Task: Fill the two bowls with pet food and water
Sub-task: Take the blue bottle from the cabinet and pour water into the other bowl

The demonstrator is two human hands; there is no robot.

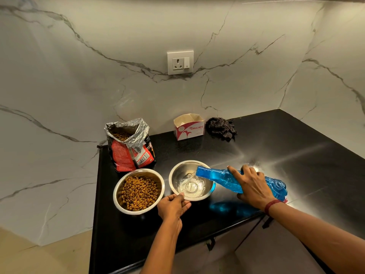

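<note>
Two steel bowls stand side by side on the black counter. The left bowl is full of brown kibble. The right bowl holds a shallow pool of water. My right hand grips a blue plastic bottle, tipped on its side with its open mouth over the right bowl, and a thin stream of water runs in. My left hand pinches the near rim of the right bowl. An open red and silver pet food bag stands behind the left bowl with kibble showing inside.
A white and red cardboard box with an open top and a crumpled dark checked cloth sit at the back by the marble wall. A wall socket is above them. The counter's left edge runs close to the bag and the left bowl.
</note>
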